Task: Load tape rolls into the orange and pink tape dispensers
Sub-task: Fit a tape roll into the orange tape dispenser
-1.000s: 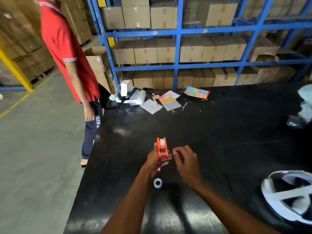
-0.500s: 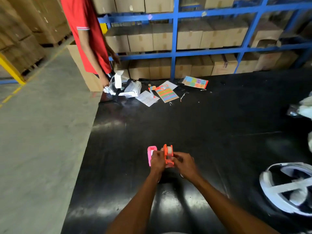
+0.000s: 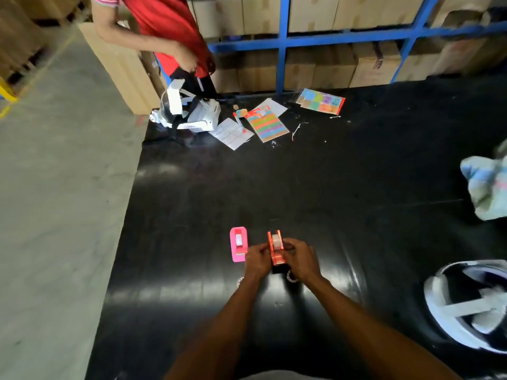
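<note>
View from a head-worn camera, looking down on a black table (image 3: pixel 329 187); two bare forearms reach in from the bottom edge. The left hand (image 3: pixel 256 258) and right hand (image 3: pixel 299 256) meet around an orange tape dispenser (image 3: pixel 276 249), which stands upright on the near middle of the table. The left hand's fingers are curled against its left wall and the right hand's fingers and thumb are curled on its right wall; it is clamped from both sides, probably to steady it while the whitish tape roll (image 3: pixel 275 240) between its walls is seated. Just beside the left hand rests a pink tape dispenser (image 3: pixel 238 244), on the table and free of both hands; a pale roll seems to sit in it, though blur leaves that uncertain. A small loose roll (image 3: pixel 292 277) peeks out under the right wrist, likely kept close for easy reach. At the far edge are a white headset (image 3: pixel 192 116), coloured sheets (image 3: pixel 270 124) and a person in a red shirt (image 3: pixel 164 20), in front of blue shelving (image 3: pixel 282 50) stacked with cartons.
</note>
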The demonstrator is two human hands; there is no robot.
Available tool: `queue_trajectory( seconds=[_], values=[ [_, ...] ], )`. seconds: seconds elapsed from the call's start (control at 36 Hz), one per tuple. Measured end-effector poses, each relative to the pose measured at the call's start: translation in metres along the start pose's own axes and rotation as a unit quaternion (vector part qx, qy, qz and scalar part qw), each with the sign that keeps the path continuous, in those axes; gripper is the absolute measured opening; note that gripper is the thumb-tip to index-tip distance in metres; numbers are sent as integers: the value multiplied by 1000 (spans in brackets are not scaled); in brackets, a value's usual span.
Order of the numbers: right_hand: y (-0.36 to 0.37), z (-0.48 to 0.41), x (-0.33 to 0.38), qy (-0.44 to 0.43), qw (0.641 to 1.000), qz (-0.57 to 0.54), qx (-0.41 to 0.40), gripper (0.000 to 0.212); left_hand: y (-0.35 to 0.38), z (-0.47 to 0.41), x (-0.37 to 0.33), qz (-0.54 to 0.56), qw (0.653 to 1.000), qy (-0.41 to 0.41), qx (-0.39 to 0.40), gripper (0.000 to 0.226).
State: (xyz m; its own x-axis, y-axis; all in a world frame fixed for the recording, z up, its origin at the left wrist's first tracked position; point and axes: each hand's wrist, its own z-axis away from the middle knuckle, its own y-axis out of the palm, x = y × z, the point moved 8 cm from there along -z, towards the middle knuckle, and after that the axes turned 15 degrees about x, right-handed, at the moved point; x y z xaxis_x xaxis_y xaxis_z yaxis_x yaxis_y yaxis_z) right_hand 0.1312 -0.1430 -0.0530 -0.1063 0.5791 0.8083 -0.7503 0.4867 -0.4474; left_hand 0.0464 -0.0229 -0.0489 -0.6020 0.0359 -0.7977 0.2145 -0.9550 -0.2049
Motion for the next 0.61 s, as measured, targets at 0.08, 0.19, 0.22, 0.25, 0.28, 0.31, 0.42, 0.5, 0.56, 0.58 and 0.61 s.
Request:
queue_trajectory(
  seconds=[0.08, 0.19, 0.22, 0.25, 0.28, 0.31, 0.42, 0.5, 0.56, 0.58, 0.61],
  values=[
    [1, -12, -6, 16, 1000, 16, 9, 31, 4, -12, 3, -4, 1000, 2, 19, 28],
    [5, -27, -13, 34, 999, 37, 15, 19, 6, -25, 6, -8, 1000, 8, 18, 26],
    [6, -30, -14, 40, 998, 39, 16, 17, 8, -27, 7, -10, 1000, 14, 19, 25],
    [8, -34, -16, 43, 998, 40, 15, 17, 8, -30, 5, -13, 999, 22, 19, 24],
    [9, -37, -18, 49, 998, 39, 13, 19, 9, -32, 4, -6, 999, 31, 20, 25],
    [10, -40, -21, 52, 998, 32, 10, 20, 10, -35, 5, -3, 999, 38, 21, 29],
    [13, -47, -32, 61, 998, -2, 2, 28, 12, -43, 8, -33, 999, 35, 7, 40],
    [15, -52, -36, 59, 998, -20, 0, 30, 11, -44, 9, -44, 998, 43, -1, 40],
    [15, -54, -39, 66, 998, -25, 0, 27, 11, -46, 9, -45, 998, 47, -1, 40],
    [14, -55, -41, 68, 997, -24, 0, 27, 10, -46, 9, -47, 998, 49, -3, 39],
    [13, -55, -40, 70, 997, -18, 2, 28, 9, -46, 9, -47, 998, 52, -5, 39]
  ],
)
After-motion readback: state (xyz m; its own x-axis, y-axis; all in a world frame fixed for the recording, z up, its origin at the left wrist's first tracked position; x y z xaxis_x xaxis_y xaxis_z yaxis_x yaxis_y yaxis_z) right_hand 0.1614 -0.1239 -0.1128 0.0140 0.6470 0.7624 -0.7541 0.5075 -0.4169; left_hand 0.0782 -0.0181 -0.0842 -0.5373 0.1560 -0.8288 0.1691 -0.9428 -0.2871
